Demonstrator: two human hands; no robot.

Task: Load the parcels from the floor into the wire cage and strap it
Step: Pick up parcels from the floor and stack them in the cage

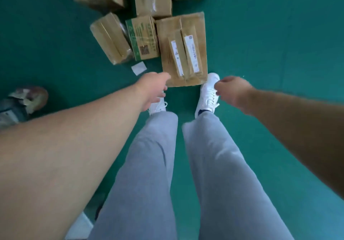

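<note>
Just beyond my hands: box [186,23] on the floor [260,35].
Left hand [154,87]: fingers loose, gripping nothing, by its near corner.
Right hand [230,91]: I see it loosely curled, gripping nothing.

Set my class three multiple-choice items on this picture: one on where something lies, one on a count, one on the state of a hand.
1. The small white paper scrap lies:
A) on the green floor beside the green-printed cardboard carton
B) on top of a parcel
C) in a hand

2. White labels on the large flat brown cardboard parcel:
A) none
B) two
C) five

3. The right hand:
A) grips a parcel
B) pulls a strap
C) holds nothing

Answers:
1 A, it rests on bare floor just below the carton's near corner.
2 B, two long white strips show side by side.
3 C, it hangs over the white laced shoe with nothing in it.
</note>
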